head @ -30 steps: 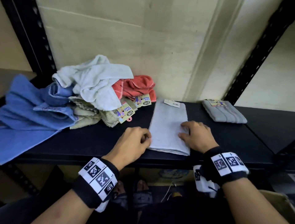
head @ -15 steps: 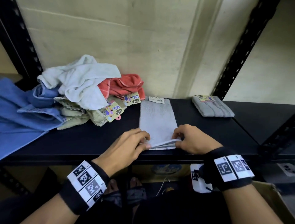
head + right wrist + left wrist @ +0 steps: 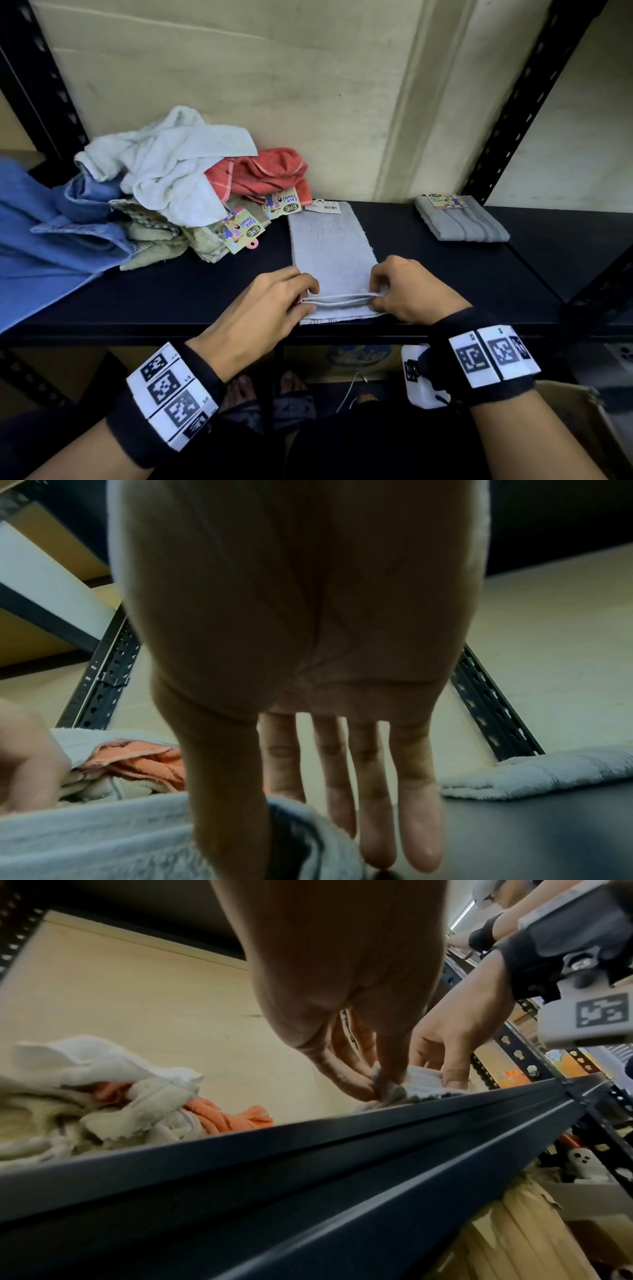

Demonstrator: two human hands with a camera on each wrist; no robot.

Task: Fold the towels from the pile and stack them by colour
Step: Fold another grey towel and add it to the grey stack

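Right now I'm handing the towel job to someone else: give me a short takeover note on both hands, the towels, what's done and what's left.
Left hand pinches the near left corner of the light grey towel; right hand pinches the near right corner.
The towel lies as a long strip on the black shelf, its near end raised a little.
Done: one folded grey towel at the back right.
Left: finish this fold, stack it by colour, then work through the pile at the left: white, coral, beige and blue towels.
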